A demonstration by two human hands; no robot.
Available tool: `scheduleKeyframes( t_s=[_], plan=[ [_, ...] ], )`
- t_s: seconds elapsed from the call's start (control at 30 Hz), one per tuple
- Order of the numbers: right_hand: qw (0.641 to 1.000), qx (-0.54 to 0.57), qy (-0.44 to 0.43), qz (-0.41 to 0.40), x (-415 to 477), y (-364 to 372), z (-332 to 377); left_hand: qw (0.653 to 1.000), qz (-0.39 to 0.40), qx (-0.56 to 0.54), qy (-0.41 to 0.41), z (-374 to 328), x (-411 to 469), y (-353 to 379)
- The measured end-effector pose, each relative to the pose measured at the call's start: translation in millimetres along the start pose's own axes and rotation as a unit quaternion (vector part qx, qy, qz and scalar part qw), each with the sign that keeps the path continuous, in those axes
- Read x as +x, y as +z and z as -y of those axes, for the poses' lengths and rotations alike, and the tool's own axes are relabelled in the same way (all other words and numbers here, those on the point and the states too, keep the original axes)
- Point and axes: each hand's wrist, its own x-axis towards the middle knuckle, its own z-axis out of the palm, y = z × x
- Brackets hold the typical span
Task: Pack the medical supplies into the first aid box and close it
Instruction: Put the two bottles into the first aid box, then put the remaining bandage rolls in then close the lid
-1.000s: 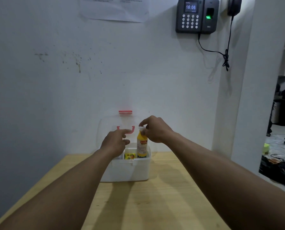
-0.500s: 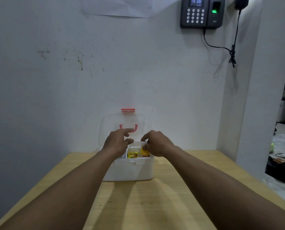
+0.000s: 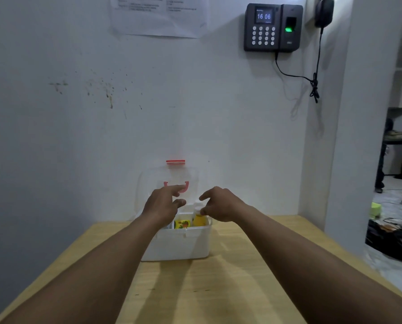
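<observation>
A white painted wall [image 3: 78, 136] with brown specks rises behind a light wooden desk [image 3: 207, 288]. At the desk's far edge, against the wall, stands the white plastic first aid box [image 3: 179, 246], its clear plastic lid [image 3: 146, 183] upright and open, with a red latch [image 3: 175, 162] on top and a pink handle [image 3: 185, 186].

A printed paper sheet [image 3: 157, 17] is pinned high on the wall; its writing is too small to read. To its right, a black fingerprint clock [image 3: 272, 27] shows "16 06".

The left hand [image 3: 162, 206] hovers over the box's left side, its grip wide and holding nothing. The right hand [image 3: 221, 204] has a loose, wide grip, its thumb just beside the cap of a yellow bottle [image 3: 199, 219]; whether they touch cannot be told. The bottle stands inside the box on the right, beside a small yellow printed packet [image 3: 182, 224] whose label is unreadable.
</observation>
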Motion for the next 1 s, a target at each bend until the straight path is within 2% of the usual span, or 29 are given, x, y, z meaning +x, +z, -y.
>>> scheduleKeyframes(
  t_s=[0.43,0.67,1.0],
  plan=[
    [0.995,-0.045,0.052,-0.071,-59,-62,-44,0.996,-0.032,0.041,0.076,-86,-22,28],
    [0.99,-0.076,0.078,-0.093,-96,-78,-88,0.993,0.044,0.039,0.106,-117,-37,80],
    [0.986,-0.084,0.137,-0.048,-122,-63,-157,0.976,0.163,0.091,0.11,-121,-42,158]
  ],
)
